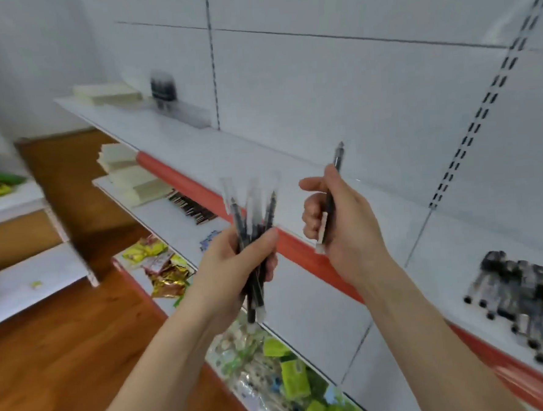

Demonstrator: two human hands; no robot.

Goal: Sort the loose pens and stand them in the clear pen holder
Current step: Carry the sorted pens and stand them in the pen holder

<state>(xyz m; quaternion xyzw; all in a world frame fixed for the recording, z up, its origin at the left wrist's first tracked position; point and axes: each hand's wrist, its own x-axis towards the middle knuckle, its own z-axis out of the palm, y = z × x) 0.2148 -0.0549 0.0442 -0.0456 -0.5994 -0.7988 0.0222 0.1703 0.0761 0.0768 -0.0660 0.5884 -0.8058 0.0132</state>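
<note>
The left hand (235,264) has its fingers (270,269) curled round a bundle of pens (251,213), tips fanned upward. Near it, the right hand (344,220) grips a single pen (337,160) upright. More loose pens (524,298) lie on the shelf (261,161) at right. Far along it stands what seems, through blur, the clear pen holder (162,86).

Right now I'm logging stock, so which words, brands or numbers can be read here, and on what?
None can be read.
On the pens in the left hand and the pen in the right hand: any print is blurred.
On the snack packets and green packets: the printing is too blurred to read.
</note>
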